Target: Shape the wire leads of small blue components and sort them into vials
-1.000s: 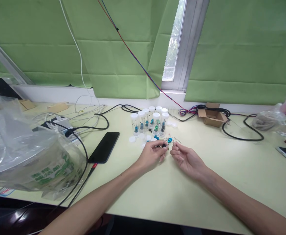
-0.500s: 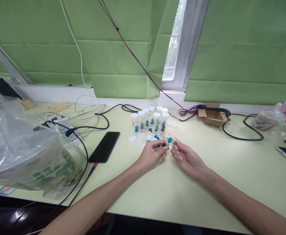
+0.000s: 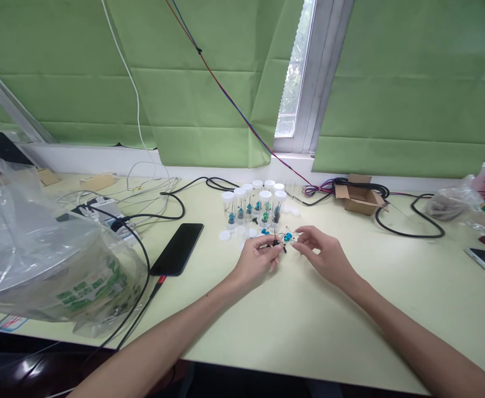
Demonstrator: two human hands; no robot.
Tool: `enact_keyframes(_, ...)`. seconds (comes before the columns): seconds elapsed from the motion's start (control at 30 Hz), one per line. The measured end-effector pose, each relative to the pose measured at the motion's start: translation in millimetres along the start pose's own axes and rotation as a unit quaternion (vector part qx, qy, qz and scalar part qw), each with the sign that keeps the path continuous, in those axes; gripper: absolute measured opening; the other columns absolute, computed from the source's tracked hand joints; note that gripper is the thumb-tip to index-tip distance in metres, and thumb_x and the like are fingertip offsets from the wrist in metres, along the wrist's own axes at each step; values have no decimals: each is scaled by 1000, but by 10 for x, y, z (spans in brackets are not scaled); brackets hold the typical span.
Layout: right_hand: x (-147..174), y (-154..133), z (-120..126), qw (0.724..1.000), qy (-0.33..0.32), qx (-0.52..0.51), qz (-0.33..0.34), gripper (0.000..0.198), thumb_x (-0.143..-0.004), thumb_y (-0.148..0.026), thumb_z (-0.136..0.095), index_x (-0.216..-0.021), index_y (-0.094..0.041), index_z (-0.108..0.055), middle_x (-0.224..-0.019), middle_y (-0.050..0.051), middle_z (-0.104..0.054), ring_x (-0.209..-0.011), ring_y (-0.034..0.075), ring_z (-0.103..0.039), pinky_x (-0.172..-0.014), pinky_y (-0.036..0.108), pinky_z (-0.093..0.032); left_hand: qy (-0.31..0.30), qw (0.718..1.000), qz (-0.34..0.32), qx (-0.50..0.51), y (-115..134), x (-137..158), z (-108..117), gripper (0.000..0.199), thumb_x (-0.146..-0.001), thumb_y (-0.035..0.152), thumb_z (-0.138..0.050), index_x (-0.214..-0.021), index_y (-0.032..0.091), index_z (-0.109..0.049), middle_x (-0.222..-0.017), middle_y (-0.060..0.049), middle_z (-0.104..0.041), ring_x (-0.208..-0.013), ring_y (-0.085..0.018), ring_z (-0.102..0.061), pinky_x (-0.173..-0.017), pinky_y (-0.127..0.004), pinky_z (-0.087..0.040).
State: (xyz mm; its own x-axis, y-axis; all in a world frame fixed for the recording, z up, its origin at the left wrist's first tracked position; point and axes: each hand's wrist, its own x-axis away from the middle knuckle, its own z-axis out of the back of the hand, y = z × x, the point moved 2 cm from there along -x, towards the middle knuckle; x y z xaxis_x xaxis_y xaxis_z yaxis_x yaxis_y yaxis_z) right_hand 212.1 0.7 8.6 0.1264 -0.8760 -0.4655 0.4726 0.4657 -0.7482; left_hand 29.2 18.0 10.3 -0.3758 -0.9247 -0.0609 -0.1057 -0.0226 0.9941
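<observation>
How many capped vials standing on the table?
8 visible: leftmost vial, second vial, third vial and fourth vial stepping back rightward; fifth vial right of fourth; sixth vial right of fifth, nearer; seventh vial in front of sixth; eighth vial front middle. Others may be hidden.

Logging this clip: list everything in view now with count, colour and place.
Capped tubes: about eight, clear with white caps, mid-table
Small blue pieces: at least two, blue, near the hands
Small part: one, dark, in left hand
Phones: two, black left, white-edged far right
Large bag: one, clear with green print, left
Open box: one, brown, back right
Cables: several, mostly black or white, back and left
Blinds: several panels, green, behind
Table: one, pale yellow-green, below
Left hand: one, bare, centre
Right hand: one, bare, right of centre
</observation>
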Motion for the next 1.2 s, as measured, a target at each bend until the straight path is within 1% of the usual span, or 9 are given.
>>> enact_keyframes(0.1, -17, 21, 35, 997, -2, 56, 51, 19, -93, -36, -60, -103, -20, -62, -83, 4, -67, -71, 17, -63, -66, 30, -52, -2, 1000, -2, -1, -1, 0, 3, 26, -76, 38, -71, -81, 14, -63, -55, 4, -50, -45, -7, -41, -52, -24, -33)
enact_keyframes(0.23, -35, 25, 46, 990, -9, 102, 95, 17, -96, -33, -54, -96, -19, -65, -80, 5, -65, -65, 16, -60, -60, 28, -49, -1, 1000, 2, 1, 9, 8, -6, 26, -75, 38, -72, -81, 14, -63, -55, 4, -51, -45, -7, -42, -53, -24, -34)
enact_keyframes(0.37, -30, 15, 56, 987, -12, 107, 118, 21, -98, -33, -51, -91, -19, -65, -75, 4, -63, -60, 15, -58, -57, 27, -47, 1, 1000, 7, 2, 33, 21, -21, 26, -75, 38, -73, -80, 14, -63, -56, 4, -50, -45, -7, -43, -54, -25, -35)
enact_keyframes(0.5, -17, 12, 58, 989, -20, 90, 113, 23, -99, -33, -51, -88, -19, -66, -73, 3, -63, -58, 14, -58, -55, 25, -46, -1, 1000, 9, 3, 36, 22, -29, 26, -74, 37, -73, -80, 14, -63, -56, 4, -50, -45, -8, -43, -54, -25, -36)
enact_keyframes(0.73, -21, 3, 22, 997, -23, 53, 52, 27, -96, -36, -54, -78, -19, -64, -65, 1, -62, -51, 12, -55, -53, 25, -46, -4, 1000, 8, -4, 0, 14, -14, 28, -74, 40, -73, -82, 15, -63, -57, 3, -52, -46, -8, -44, -53, -25, -37)
enact_keyframes(0.93, -10, -16, -1, 999, -38, -10, -34, 34, -93, -44, -55, -70, -19, -62, -58, 0, -59, -47, 12, -53, -50, 25, -44, -5, 1000, -5, -15, -25, 9, 0, 30, -76, 42, -72, -85, 14, -63, -56, 4, -51, -46, -8, -44, -53, -25, -38)
enact_keyframes(1.07, -7, -18, -13, 990, -58, -71, -103, 41, -88, -52, -59, -66, -18, -60, -54, -1, -57, -42, 11, -48, -44, 24, -38, 3, 1000, -4, -20, -41, 5, -3, 34, -75, 45, -73, -86, 14, -64, -56, 3, -50, -45, -9, -44, -50, -25, -38)
enact_keyframes(1.2, -16, -8, -33, 970, -88, -146, -172, 44, -83, -58, -64, -67, -16, -61, -47, -3, -51, -37, 8, -40, -38, 22, -30, 13, 1000, 7, -15, -46, 4, -12, 38, -72, 46, -74, -89, 13, -65, -56, 3, -50, -44, -8, -44, -47, -24, -36)
